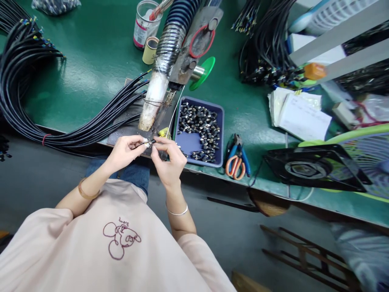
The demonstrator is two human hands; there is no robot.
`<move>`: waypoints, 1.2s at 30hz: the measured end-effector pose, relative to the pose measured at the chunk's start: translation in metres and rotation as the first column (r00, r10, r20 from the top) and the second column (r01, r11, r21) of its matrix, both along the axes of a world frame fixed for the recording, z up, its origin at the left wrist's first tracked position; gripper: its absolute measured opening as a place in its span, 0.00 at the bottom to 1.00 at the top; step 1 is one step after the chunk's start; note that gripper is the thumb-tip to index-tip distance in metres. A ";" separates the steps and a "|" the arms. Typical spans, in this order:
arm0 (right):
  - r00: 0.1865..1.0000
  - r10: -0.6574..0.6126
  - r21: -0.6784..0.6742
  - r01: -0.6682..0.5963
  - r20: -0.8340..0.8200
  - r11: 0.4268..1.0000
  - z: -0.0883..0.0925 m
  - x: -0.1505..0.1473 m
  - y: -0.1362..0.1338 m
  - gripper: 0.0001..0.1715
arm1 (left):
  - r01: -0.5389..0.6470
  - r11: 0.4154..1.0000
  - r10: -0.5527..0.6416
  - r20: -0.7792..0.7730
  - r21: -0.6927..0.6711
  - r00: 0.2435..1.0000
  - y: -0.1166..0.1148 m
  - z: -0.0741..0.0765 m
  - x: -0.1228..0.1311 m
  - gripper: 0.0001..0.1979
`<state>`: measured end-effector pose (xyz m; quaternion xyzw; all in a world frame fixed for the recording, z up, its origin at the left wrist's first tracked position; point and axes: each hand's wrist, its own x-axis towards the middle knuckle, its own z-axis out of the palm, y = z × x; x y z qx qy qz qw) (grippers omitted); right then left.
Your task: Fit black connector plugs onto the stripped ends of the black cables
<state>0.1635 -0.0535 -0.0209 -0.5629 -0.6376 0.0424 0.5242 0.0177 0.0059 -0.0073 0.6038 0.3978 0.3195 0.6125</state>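
Observation:
My left hand (pixel 124 152) pinches the end of a thin black cable (pixel 91 129) that runs off to the left along the bench edge. My right hand (pixel 168 160) is closed in a pinch on a small black connector part (pixel 152 142) right at the cable's tip. Both hands meet at the front edge of the green bench (pixel 91 61), just below a fixed soldering tool (pixel 154 97) with a ribbed hose. A blue tray (pixel 191 144) holding several small black connector parts sits just right of my hands.
Large bundles of black cables (pixel 18 69) lie at left and at back right (pixel 267 48). Blue and orange pliers (pixel 235 160) lie right of the tray. A jar (pixel 144 24), a solder spool (pixel 203 71), papers (pixel 299 113) and a fan (pixel 316 168) are on the bench.

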 end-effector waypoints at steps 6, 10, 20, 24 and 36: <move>0.999 0.023 0.018 -0.023 0.041 1.000 0.000 0.003 0.003 0.08 | -0.028 0.996 0.029 -0.012 0.087 1.000 -0.001 -0.002 -0.001 0.10; 0.997 0.019 0.044 -0.022 0.077 0.999 0.001 0.003 0.005 0.08 | -0.071 0.984 0.076 -0.026 0.162 0.997 -0.003 -0.005 0.000 0.10; 0.991 0.025 0.060 -0.033 0.128 0.998 -0.001 0.005 0.001 0.08 | -0.031 0.963 0.067 -0.127 0.268 0.990 -0.004 -0.001 -0.002 0.09; 0.993 0.024 0.079 -0.034 0.117 0.996 -0.001 0.005 -0.001 0.08 | -0.024 0.963 0.064 -0.139 0.267 0.988 -0.006 0.000 -0.002 0.10; 0.995 0.038 0.058 -0.044 0.093 0.997 0.001 0.004 -0.011 0.07 | 0.066 0.997 -0.067 0.014 0.032 0.998 -0.011 0.005 -0.005 0.10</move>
